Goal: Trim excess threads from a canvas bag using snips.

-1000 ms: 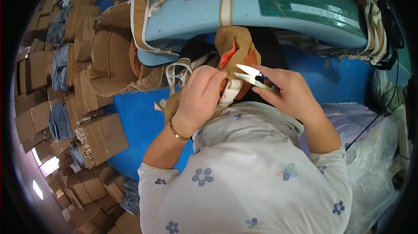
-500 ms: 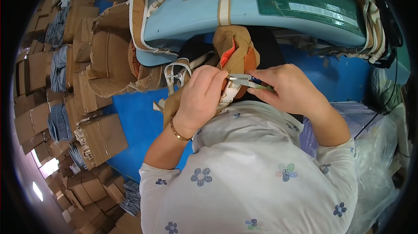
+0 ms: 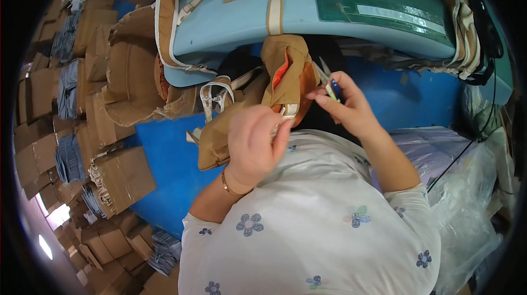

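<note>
A tan fabric bag [image 3: 285, 61] with an orange lining hangs from the table edge toward my lap. My left hand [image 3: 257, 137] is closed on a white webbing strap [image 3: 289, 110] at the bag's lower end. In my right hand [image 3: 351, 107] is a pair of thread snips [image 3: 331, 87] with blue and green grips. Their blades point up and away, just right of the bag and apart from the strap. More tan fabric [image 3: 215, 140] with white edging lies left of the bag, partly behind my left hand.
Across the far side is a light blue table [image 3: 230, 23] with a green mat [image 3: 379, 4], tan and white straps draped over it. Cardboard boxes [image 3: 129, 177] and grey bundles crowd the left. Clear plastic sheeting [image 3: 464, 223] lies at the right, with a black cable [image 3: 466, 149] above it.
The snips have moved off the strap to the right and now point upward. My left hand has turned and come slightly nearer, and the bag hangs more open to view.
</note>
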Demonstrator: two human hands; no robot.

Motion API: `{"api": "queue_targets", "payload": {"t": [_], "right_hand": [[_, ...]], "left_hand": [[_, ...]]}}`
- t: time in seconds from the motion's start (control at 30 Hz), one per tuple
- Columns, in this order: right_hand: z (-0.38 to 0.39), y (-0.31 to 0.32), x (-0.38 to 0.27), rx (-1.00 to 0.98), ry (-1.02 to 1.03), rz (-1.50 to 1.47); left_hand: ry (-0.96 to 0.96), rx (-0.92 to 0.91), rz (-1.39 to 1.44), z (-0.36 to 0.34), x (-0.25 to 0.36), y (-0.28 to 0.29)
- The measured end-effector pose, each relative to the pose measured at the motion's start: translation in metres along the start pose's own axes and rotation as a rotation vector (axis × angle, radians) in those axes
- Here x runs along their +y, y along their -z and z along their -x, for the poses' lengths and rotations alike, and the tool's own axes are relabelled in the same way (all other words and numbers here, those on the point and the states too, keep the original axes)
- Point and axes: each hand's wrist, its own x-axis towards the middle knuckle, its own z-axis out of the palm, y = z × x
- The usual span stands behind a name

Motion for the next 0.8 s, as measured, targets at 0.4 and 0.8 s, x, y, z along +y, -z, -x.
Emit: {"api": "queue_targets", "payload": {"t": [0.4, 0.8], "right_hand": [[-0.018, -0.034, 0.002, -0.056, -0.007, -0.272], [-0.015, -0.03, 0.026, -0.037, 0.249, -0.077]], "left_hand": [[0.175, -0.023, -0.15, 0.004, 0.002, -0.012], [0.208, 0.089, -0.119, 0.023, 0.005, -0.023]]}}
